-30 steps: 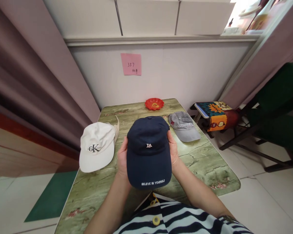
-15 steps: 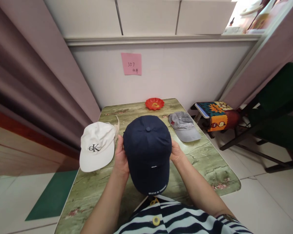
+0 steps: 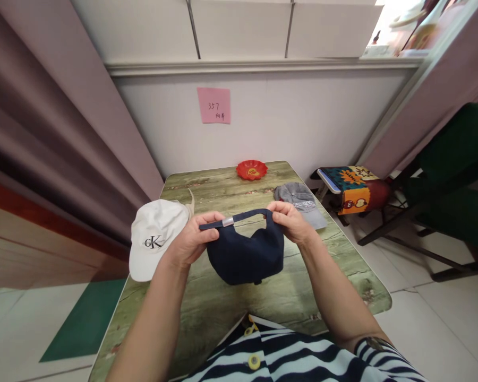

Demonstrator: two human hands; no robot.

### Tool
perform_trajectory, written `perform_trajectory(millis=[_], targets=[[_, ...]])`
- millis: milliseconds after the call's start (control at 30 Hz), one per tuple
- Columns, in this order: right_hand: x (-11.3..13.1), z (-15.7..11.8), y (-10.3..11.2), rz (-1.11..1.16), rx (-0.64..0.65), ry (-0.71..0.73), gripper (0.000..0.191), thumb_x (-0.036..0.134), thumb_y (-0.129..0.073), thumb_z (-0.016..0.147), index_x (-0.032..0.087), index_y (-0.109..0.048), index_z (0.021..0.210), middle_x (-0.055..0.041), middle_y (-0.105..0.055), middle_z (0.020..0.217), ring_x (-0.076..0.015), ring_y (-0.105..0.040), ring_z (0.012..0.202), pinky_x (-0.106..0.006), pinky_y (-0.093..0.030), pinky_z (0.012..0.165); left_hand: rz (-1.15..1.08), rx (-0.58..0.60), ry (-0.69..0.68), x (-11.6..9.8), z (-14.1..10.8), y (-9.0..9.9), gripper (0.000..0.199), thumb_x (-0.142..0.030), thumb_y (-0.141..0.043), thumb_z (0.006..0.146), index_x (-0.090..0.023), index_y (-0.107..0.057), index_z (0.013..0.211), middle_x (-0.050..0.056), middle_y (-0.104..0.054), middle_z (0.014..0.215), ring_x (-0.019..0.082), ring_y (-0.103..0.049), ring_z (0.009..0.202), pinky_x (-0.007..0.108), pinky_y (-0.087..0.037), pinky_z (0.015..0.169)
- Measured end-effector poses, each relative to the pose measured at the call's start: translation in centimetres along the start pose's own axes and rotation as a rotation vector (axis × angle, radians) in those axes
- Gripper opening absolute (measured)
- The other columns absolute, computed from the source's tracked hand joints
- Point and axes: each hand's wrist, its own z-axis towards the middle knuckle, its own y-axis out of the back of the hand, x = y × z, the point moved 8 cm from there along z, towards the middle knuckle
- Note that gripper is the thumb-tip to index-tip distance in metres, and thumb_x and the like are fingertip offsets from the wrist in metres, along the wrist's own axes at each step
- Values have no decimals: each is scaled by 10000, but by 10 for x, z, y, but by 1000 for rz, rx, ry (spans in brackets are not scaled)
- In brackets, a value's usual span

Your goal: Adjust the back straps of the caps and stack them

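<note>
A navy baseball cap point(image 3: 245, 257) is held above the table between both hands, its back opening and strap turned up and its crown hanging down. My left hand point(image 3: 195, 233) pinches the strap's loose end beside the silver buckle. On the other side, my right hand point(image 3: 290, 220) grips the cap's back edge where the strap meets it. The navy cap's brim is hidden from view. To the left lies a white baseball cap point(image 3: 155, 233) with black letters, close to my left wrist. Behind my right hand a grey baseball cap point(image 3: 302, 199) rests on the table, partly covered by the hand.
The green wood-patterned table point(image 3: 342, 270) stands against a white wall. At its back edge sits a red scalloped dish point(image 3: 252, 170). A pink note point(image 3: 214, 106) is stuck on the wall. A cloth-covered stool point(image 3: 354, 191) and a dark chair point(image 3: 454, 196) stand to the right.
The navy cap has been turned over, from crown and brim facing up to its back strap facing up. Both hands have shifted from its sides to the strap area.
</note>
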Motion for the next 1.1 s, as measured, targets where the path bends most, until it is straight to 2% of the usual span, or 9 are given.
perform_trajectory(millis=[133,200,300,600,667,733,867,967,1100], targets=[[6,-1,4,-235,-15,-12,270,404,-776,769,163,-692,855,9,-658,728,-96,-559,630,-196,-439,607,158,-5,-12,-3,2,5,517,-585,-770,674,-133,-716,920,65,-711,809,155,-629,693,209,-460,626],[4,-2,3,-324,-22,-39,299,446,-731,805,152,-692,845,16,-619,691,-90,-518,610,-190,-389,568,270,-51,24,-1,3,7,405,-530,-735,745,-135,-714,826,45,-689,746,130,-592,658,198,-428,610],[2,-2,-1,-413,-42,-52,362,494,-701,815,138,-671,757,34,-535,606,-76,-430,549,-195,-297,509,369,-97,83,3,3,8,259,-376,-791,731,-139,-687,721,8,-652,670,97,-545,618,182,-387,597],[6,-4,-7,-484,-45,-4,375,489,-714,791,135,-637,692,40,-488,602,-77,-374,571,-210,-270,539,385,-139,95,7,-6,19,251,-362,-783,745,-144,-663,715,-10,-613,643,80,-494,579,181,-339,546],[8,-4,-9,-502,-14,-6,383,502,-692,808,135,-642,712,38,-493,613,-78,-382,580,-208,-273,544,364,-149,72,4,-6,17,251,-355,-783,746,-142,-657,706,-8,-614,647,79,-496,580,179,-342,548],[7,-5,-16,-515,102,-57,393,524,-698,794,132,-668,776,32,-526,645,-83,-412,601,-204,-286,553,331,-145,50,0,-6,13,247,-347,-780,752,-141,-650,708,-8,-612,649,78,-497,583,177,-348,554],[-4,-11,-29,-483,351,-219,414,516,-783,702,122,-662,741,43,-519,618,-76,-423,583,-193,-288,540,246,-56,46,-3,-4,0,235,-350,-764,772,-146,-647,763,-6,-616,677,80,-511,600,173,-367,572],[-8,-8,-22,-352,258,-238,460,542,-792,677,132,-589,628,59,-464,540,-60,-376,498,-188,-266,480,216,78,104,2,-4,-11,286,-410,-755,768,-141,-662,797,13,-626,692,90,-520,597,181,-372,557],[-7,-3,-23,-167,148,-208,506,603,-790,650,140,-588,630,34,-522,532,-73,-411,456,-192,-295,436,230,235,213,14,-8,-23,382,-448,-807,683,-105,-708,818,49,-644,680,113,-543,578,196,-384,525]])
